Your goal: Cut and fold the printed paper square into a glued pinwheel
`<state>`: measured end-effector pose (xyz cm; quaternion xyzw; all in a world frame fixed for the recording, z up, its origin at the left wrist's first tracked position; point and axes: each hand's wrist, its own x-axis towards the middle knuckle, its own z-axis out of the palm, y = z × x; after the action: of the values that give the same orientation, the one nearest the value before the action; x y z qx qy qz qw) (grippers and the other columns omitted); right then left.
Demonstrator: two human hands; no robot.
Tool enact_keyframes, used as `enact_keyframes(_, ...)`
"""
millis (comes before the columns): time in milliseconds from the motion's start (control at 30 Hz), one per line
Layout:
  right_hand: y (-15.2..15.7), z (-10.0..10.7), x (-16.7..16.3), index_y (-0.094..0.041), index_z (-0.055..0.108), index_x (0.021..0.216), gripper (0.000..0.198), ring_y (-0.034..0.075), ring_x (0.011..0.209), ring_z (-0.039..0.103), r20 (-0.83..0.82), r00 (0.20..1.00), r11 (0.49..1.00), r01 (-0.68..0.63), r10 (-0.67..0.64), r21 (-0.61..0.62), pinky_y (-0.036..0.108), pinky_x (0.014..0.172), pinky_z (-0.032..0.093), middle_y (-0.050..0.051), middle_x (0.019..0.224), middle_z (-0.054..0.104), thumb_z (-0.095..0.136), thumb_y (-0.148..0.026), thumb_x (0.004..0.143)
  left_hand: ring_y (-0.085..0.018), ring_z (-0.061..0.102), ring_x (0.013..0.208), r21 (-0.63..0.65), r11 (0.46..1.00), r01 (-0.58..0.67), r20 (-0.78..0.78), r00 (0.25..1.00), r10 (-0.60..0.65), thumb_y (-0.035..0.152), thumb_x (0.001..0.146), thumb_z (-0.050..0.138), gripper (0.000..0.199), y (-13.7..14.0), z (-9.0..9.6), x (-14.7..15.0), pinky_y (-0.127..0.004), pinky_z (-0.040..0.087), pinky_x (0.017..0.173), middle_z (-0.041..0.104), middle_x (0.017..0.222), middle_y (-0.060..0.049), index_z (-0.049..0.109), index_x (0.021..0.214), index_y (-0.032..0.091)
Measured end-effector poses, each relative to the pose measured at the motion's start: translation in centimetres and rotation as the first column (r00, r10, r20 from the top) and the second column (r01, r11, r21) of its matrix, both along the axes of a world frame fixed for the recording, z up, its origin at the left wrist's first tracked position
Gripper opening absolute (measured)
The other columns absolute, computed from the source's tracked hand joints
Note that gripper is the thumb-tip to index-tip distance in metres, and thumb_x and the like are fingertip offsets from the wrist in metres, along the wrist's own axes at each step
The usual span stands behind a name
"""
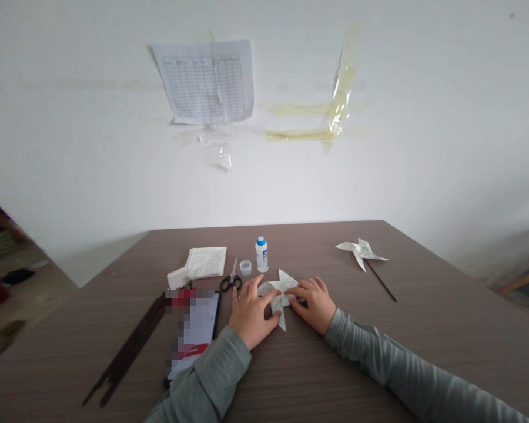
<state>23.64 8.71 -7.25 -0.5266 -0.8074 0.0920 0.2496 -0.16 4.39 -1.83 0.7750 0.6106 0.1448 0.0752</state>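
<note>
A printed-paper pinwheel [286, 278] with folded, pointed blades lies flat on the brown table between my hands. My left hand [253, 314] holds it from the left, thumb on the lower blade and a finger close to the centre; the other fingers are spread. From the right, my right hand [312, 302] has its fingertips bent onto the centre and right side, covering part of the paper. Just beyond stands a white bottle [261, 258] with a blue cap. Beside that bottle are a small clear plastic cup [245, 268] and black-handled scissors [232, 282].
Left of my hands lie a phone [200, 329], a bundle of dark thin sticks [134, 343] and folded white paper [206, 262]. Another pinwheel [359, 252] on a stick rests at the back right. The table [423, 329] meets a white wall.
</note>
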Motion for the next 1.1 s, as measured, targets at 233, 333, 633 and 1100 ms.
enact_keyframes(233, 0.3, -1.0, 0.1, -0.047, 0.104, 0.124, 0.03, 0.041, 0.118, 0.088, 0.03, 0.999, 0.994, -0.043, 0.04, 0.105, 0.08, 0.137, 0.059, 0.009, 0.111, 0.093, 0.082, -0.031, 0.111, -0.055, 0.061, 0.18, -0.018, 1.0, 0.006, 0.014, 1.0, -0.006, 0.037, 0.106, 0.093, 0.041, 0.0, -0.2, -0.2, -0.087, 0.039, 0.156, 0.069, 0.196, -0.008, 0.102, 0.145, 0.046)
enact_keyframes(333, 0.3, -1.3, 0.1, -0.046, 0.104, 0.125, 0.028, 0.043, 0.12, 0.087, 0.035, 0.998, 0.989, -0.058, 0.054, 0.139, 0.082, 0.136, 0.059, 0.011, 0.113, 0.093, 0.084, -0.033, 0.11, -0.056, 0.061, 0.179, -0.043, 0.999, -0.007, 0.011, 1.0, 0.008, 0.039, 0.106, 0.092, 0.041, -0.1, 0.3, 0.0, -0.087, 0.039, 0.156, 0.07, 0.196, -0.009, 0.102, 0.145, 0.045)
enact_keyframes(633, 0.0, -0.7, 0.0, -0.043, 0.102, 0.126, 0.026, 0.043, 0.119, 0.089, 0.022, 0.998, 0.993, -0.053, 0.051, 0.102, 0.087, 0.14, 0.055, 0.01, 0.115, 0.094, 0.085, -0.032, 0.109, -0.056, 0.058, 0.184, -0.052, 0.998, -0.019, -0.009, 1.0, 0.018, 0.039, 0.107, 0.093, 0.047, -0.3, 0.4, 0.1, -0.086, 0.039, 0.156, 0.067, 0.198, -0.012, 0.099, 0.153, 0.044)
enact_keyframes(1100, 0.1, -1.2, 0.1, -0.046, 0.102, 0.125, 0.026, 0.044, 0.125, 0.087, 0.035, 0.998, 0.991, -0.049, 0.045, 0.121, 0.084, 0.138, 0.058, 0.01, 0.118, 0.093, 0.085, -0.034, 0.11, -0.056, 0.055, 0.188, -0.051, 0.999, -0.01, -0.03, 1.0, 0.009, 0.035, 0.107, 0.094, 0.046, -0.3, 0.7, 0.3, -0.091, 0.037, 0.155, 0.063, 0.203, -0.011, 0.099, 0.152, 0.044)
